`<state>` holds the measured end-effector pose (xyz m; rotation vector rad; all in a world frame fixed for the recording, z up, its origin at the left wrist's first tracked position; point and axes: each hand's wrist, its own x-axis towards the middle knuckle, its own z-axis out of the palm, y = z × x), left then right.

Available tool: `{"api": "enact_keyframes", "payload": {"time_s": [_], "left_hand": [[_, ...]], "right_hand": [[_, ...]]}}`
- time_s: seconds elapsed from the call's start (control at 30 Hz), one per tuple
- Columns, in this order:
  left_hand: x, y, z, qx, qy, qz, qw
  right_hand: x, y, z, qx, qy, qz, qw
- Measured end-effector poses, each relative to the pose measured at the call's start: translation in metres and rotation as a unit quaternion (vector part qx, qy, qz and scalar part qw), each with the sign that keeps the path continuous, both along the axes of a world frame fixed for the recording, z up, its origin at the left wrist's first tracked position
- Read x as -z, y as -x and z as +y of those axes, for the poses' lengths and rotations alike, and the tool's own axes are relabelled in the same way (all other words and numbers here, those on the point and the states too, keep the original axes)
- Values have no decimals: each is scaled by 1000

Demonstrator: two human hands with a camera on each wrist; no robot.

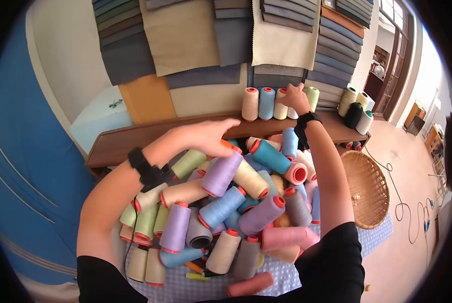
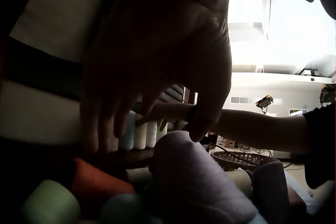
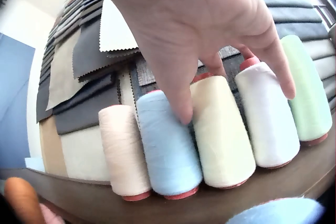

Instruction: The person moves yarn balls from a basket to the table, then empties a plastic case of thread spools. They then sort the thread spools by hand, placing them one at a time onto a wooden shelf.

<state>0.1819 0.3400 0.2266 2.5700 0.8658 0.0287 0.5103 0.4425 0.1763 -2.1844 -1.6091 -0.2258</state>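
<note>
Five thread cones stand in a row on the wooden shelf: peach (image 3: pixel 125 153), light blue (image 3: pixel 169 148), cream (image 3: pixel 223 134), white (image 3: pixel 269 116) and pale green (image 3: pixel 307 92). My right hand (image 1: pixel 295 98) reaches over this row from above. In the right wrist view its thumb lies beside the cream cone and a finger comes down between the white and pale green ones, with other fingertips partly hidden behind the cones. My left hand (image 1: pixel 206 137) hovers with loosely extended fingers over the heap, near the top of a lilac cone (image 1: pixel 222 174), holding nothing.
Many coloured cones, such as a teal one (image 1: pixel 270 156), are heaped on a checkered cloth (image 1: pixel 170 290) before the shelf (image 1: pixel 110 146). A wicker basket (image 1: pixel 382 189) sits at right. Black and cream cones (image 1: pixel 353 116) stand at the shelf's right end; fabric swatches (image 1: pixel 180 38) hang behind.
</note>
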Motion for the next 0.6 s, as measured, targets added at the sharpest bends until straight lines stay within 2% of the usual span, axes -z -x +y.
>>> {"api": "enact_keyframes", "payload": {"time_s": [0.03,0.1,0.17,0.23,0.27,0.37,0.4,0.43,0.47,0.5,0.57,0.6], "left_hand": [[-5,-14,1,-25,20,-31,999],[13,-43,44,-25,-61,-88,994],[9,-76,63,-93,-127,-92,983],[23,-109,99,-136,-156,-107,972],[24,-122,109,-139,-168,-102,971],[33,-155,129,-172,-169,-81,967],[38,-164,142,-168,-151,-86,970],[43,-171,153,-165,-131,-88,974],[51,-173,164,-169,-145,-147,964],[50,-173,165,-169,-195,-118,959],[32,-163,147,-160,-106,-84,978],[32,-160,145,-158,-105,-80,979]], "right_hand": [[0,1,-1,2,3,-3,1000],[-3,2,-2,8,13,-11,1000],[-6,5,-15,1,9,-25,1000],[-9,8,-34,-11,-13,-26,1000],[-10,9,-43,-30,-33,-47,998],[-14,-3,-54,-60,9,-71,996],[-15,-8,-64,-75,-10,16,997],[-25,-8,-80,-74,-16,12,997],[-39,-5,-100,-94,-5,56,994],[-51,-3,-118,-114,5,101,988],[-60,-10,-146,-171,-9,167,971],[-66,-9,-166,-196,0,231,953]]}}
